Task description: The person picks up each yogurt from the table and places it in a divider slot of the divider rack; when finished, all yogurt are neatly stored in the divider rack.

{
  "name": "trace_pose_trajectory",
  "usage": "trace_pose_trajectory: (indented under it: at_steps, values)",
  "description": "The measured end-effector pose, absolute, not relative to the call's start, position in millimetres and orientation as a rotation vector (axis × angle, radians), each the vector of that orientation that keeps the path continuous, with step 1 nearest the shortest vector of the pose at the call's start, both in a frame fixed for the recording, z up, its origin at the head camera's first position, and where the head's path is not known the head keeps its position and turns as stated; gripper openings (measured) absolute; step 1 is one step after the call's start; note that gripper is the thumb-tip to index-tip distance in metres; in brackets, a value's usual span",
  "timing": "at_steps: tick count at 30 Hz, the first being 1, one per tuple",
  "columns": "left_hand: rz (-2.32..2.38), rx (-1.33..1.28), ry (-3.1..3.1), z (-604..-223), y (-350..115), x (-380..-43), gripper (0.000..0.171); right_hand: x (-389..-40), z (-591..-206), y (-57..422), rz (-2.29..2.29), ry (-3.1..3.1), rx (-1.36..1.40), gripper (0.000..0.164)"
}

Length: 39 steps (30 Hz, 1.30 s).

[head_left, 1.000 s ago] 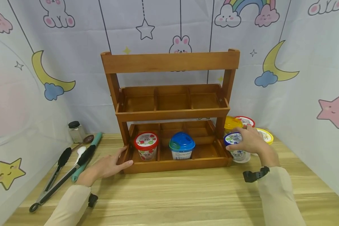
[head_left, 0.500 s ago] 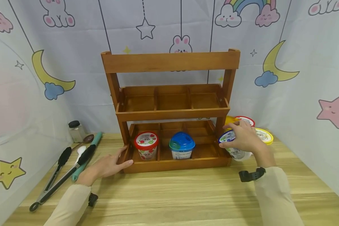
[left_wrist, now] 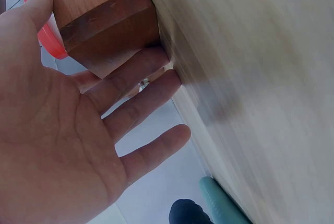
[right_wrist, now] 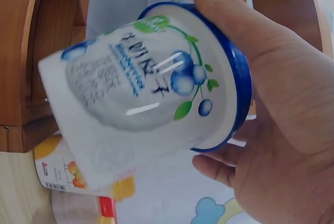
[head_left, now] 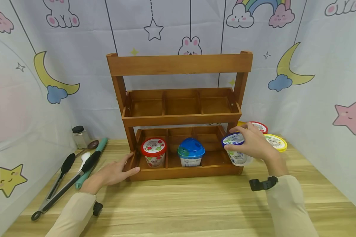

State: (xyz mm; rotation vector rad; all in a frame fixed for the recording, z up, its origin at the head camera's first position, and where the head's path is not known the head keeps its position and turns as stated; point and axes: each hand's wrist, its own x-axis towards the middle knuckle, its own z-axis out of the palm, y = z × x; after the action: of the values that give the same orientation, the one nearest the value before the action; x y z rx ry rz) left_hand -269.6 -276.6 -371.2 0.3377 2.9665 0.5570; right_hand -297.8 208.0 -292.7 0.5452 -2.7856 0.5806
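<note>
The right hand [head_left: 255, 143] pinches a blueberry-printed cup [head_left: 238, 158] by its blue-rimmed lid, thumb on one side and fingers on the other. The cup is tilted and overlaps the right end of the lower tier of the wooden two-tier rack [head_left: 181, 119] in the head view; whether it touches the wood cannot be told. The left hand [head_left: 112, 172] lies against the rack's lower left corner, thumb across the front, fingers straight and spread. In the lower tier, a red-lidded cup with a cherry print [head_left: 154, 151] stands in the left compartment and a blue-lidded cup [head_left: 191, 153] in the middle one. A yellow-lidded cup [head_left: 276, 142] and another red-lidded one [head_left: 259, 126] stand beyond the right hand. At far left, black-tipped tongs [head_left: 64, 189], a white spoon [head_left: 85, 158] and a black-capped jar [head_left: 81, 138] sit on the wood-grain table [head_left: 172, 207].
</note>
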Motion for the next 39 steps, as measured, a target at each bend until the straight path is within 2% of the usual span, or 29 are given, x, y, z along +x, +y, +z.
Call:
trace_pose_trajectory:
  at_steps: [6,13,22,39]
  values:
    - [0.565,0.343,2.965,-372,-277,-268,0.092,-301,-296,202,0.705,-2.81,0.497,0.075]
    - [0.565,0.333,2.96,-371,-276,-269,0.09,-307,-302,194,0.723,-2.815,0.498,0.059]
    - [0.563,0.326,2.955,-372,-275,-270,0.089,-314,-313,188,0.741,-2.78,0.54,0.051]
    - [0.574,0.323,2.944,-371,-277,-270,0.092,-319,-322,187,0.759,-2.794,0.571,0.048]
